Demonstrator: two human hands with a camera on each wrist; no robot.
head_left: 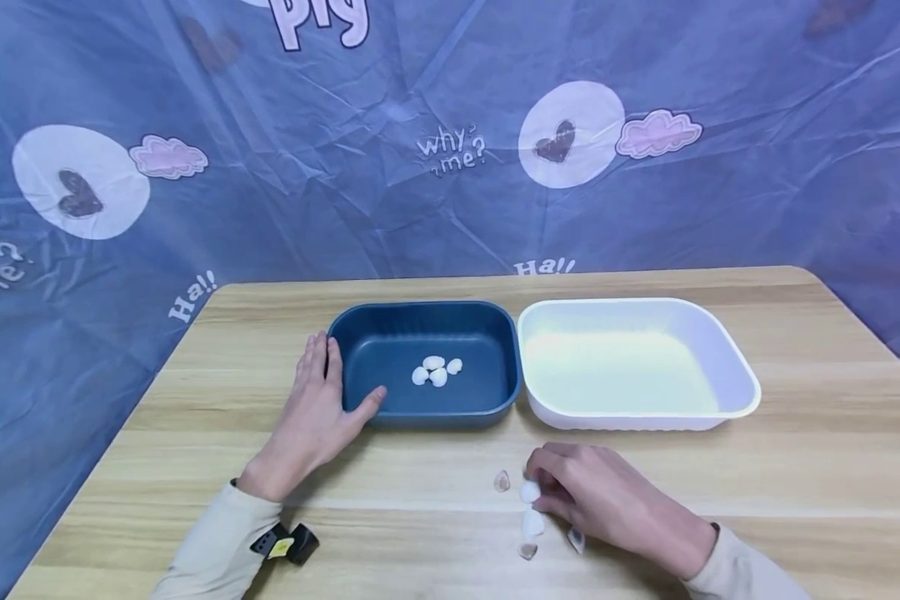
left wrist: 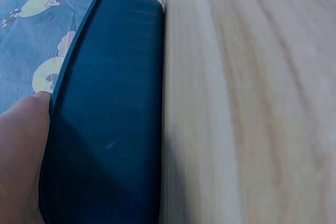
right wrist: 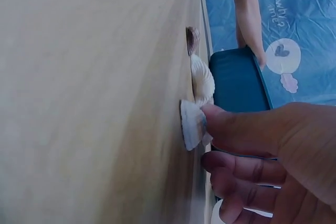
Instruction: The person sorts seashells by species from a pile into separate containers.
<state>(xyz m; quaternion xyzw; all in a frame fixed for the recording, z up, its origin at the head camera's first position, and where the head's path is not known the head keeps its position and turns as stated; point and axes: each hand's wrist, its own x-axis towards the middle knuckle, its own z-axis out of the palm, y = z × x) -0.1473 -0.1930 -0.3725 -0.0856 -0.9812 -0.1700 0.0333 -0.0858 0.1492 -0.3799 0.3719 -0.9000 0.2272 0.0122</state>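
My left hand (head_left: 311,417) rests against the left end of the dark blue tub (head_left: 435,414), fingers straight along its outer side and thumb on the front rim. Several small white seashells (head_left: 438,377) lie inside the tub. At the front of the table, my right hand (head_left: 607,496) pinches a white seashell (head_left: 529,492) between thumb and index finger. Close by lie another white shell (head_left: 533,523), a brownish shell (head_left: 528,551), a second brownish shell (head_left: 502,481) and a grey-white shell (head_left: 576,540). The thumb mostly hides the pinched shell in the right wrist view.
A white tub (head_left: 637,414) stands right beside the blue one, with no shells in it. Both are on a wooden table (head_left: 412,483). Behind its back edge hangs a blue printed cloth (head_left: 390,217). A black strap device (head_left: 285,544) sits at the left wrist.
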